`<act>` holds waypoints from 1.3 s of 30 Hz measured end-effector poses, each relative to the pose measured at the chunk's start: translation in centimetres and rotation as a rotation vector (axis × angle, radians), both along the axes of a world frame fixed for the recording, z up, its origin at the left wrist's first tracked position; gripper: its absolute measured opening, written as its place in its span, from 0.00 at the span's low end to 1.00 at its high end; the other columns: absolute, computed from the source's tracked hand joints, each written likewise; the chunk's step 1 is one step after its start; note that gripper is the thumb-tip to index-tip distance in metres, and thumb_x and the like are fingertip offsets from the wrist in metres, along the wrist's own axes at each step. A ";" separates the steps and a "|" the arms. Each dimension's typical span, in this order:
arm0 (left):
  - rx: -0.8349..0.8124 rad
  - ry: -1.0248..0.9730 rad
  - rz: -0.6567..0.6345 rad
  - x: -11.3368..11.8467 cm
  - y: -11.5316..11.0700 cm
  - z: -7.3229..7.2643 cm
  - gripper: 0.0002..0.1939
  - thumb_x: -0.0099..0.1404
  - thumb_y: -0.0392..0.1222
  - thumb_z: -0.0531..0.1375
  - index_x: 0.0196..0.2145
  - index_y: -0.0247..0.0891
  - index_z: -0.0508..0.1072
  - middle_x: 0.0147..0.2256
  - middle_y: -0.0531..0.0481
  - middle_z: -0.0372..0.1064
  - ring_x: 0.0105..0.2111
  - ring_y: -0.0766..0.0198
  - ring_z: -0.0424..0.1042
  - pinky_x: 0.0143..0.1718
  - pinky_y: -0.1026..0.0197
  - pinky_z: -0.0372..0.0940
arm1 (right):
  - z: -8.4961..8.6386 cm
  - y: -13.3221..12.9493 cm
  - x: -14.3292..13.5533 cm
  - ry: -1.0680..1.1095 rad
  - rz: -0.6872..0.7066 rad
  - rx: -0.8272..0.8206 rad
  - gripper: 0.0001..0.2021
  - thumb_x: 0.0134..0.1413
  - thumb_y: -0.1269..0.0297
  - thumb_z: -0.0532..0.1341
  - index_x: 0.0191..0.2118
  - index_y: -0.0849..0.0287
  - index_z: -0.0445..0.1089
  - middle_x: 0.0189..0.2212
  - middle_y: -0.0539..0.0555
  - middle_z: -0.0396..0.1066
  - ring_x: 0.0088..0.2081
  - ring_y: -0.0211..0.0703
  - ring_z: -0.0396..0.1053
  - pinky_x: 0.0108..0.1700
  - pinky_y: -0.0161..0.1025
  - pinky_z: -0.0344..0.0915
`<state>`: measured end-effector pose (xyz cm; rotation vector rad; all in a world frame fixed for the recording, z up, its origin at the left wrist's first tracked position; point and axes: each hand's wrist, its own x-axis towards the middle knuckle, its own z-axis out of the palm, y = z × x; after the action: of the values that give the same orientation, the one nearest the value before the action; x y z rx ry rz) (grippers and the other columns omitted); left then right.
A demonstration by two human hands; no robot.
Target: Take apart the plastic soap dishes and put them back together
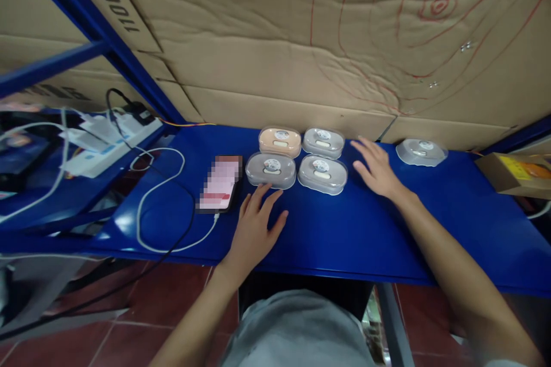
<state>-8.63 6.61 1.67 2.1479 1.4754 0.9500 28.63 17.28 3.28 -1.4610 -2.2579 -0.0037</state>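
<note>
Two rows of oval cases with clear lids and round labels stand together on the blue shelf. A peach case (280, 142) and a grey case (323, 143) form the back row; a darker grey case (271, 171) and a pale grey case (322, 174) the front one. My left hand (255, 226) lies open, fingers spread, its fingertips at the near edge of the darker grey case. Right of the group, my right hand (373, 167) is open with nothing in it. Farther right, beyond that hand, sits another clear-lidded case (422, 152).
A phone (220, 183) with a white charging cable (140, 223) lies left of the cases. At the far left is a white power strip (107, 146) with plugs and wires. A small cardboard box (512, 175) stands at right. A cardboard wall (267, 40) closes the back.
</note>
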 end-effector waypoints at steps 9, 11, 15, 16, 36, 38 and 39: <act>-0.063 0.220 -0.331 1.5 0.7 -0.3 0.22 0.77 0.48 0.57 0.66 0.50 0.71 0.66 0.40 0.67 0.69 0.44 0.63 0.72 0.29 0.46 | -0.3 1.4 12.1 -0.219 -0.526 -0.057 0.35 0.69 0.56 0.53 0.74 0.71 0.54 0.72 0.82 0.53 0.72 0.79 0.52 0.66 0.76 0.52; -0.084 0.214 -0.361 2.0 0.8 0.1 0.26 0.76 0.49 0.57 0.69 0.51 0.66 0.68 0.39 0.64 0.69 0.42 0.61 0.72 0.28 0.46 | -0.3 -0.2 12.2 -0.244 -0.469 -0.078 0.34 0.67 0.55 0.56 0.72 0.70 0.59 0.70 0.83 0.56 0.69 0.84 0.57 0.62 0.77 0.56; -0.141 0.096 -0.395 2.6 0.1 0.8 0.30 0.77 0.48 0.58 0.73 0.53 0.60 0.71 0.40 0.60 0.71 0.44 0.59 0.73 0.31 0.45 | 0.0 -5.5 11.0 -0.302 -0.279 -0.110 0.37 0.61 0.47 0.63 0.72 0.55 0.63 0.70 0.72 0.62 0.62 0.83 0.64 0.54 0.71 0.64; -0.154 0.064 -0.404 2.6 -0.4 0.9 0.30 0.76 0.48 0.58 0.73 0.54 0.60 0.71 0.41 0.60 0.71 0.44 0.59 0.74 0.32 0.44 | 0.1 -6.9 10.7 -0.316 -0.218 -0.107 0.38 0.60 0.46 0.64 0.73 0.51 0.62 0.69 0.71 0.63 0.60 0.82 0.66 0.51 0.69 0.66; -0.167 0.069 -0.415 4.8 -5.8 -0.9 0.59 0.66 0.50 0.71 0.78 0.52 0.34 0.77 0.32 0.43 0.76 0.36 0.47 0.71 0.25 0.50 | 5.7 -15.0 -6.1 -0.109 0.309 -0.514 0.48 0.60 0.44 0.70 0.78 0.38 0.44 0.79 0.56 0.42 0.77 0.67 0.47 0.70 0.68 0.58; -0.184 0.036 -0.397 4.4 -5.7 -0.8 0.60 0.65 0.46 0.71 0.77 0.53 0.32 0.76 0.34 0.46 0.75 0.37 0.50 0.71 0.28 0.53 | 5.2 -14.4 -6.0 -0.083 0.321 -0.520 0.45 0.61 0.47 0.71 0.77 0.39 0.49 0.78 0.57 0.48 0.76 0.64 0.49 0.70 0.67 0.59; -0.190 0.013 -0.394 4.1 -5.6 -0.8 0.61 0.64 0.44 0.72 0.77 0.54 0.32 0.75 0.35 0.48 0.75 0.37 0.52 0.71 0.29 0.54 | 4.9 -14.1 -6.1 -0.068 0.337 -0.527 0.43 0.61 0.47 0.70 0.76 0.41 0.52 0.76 0.57 0.52 0.75 0.63 0.52 0.70 0.65 0.60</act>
<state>-4.50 0.99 0.84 2.1898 1.0412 0.6303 22.54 3.16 8.14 -1.2984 -2.6618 0.7018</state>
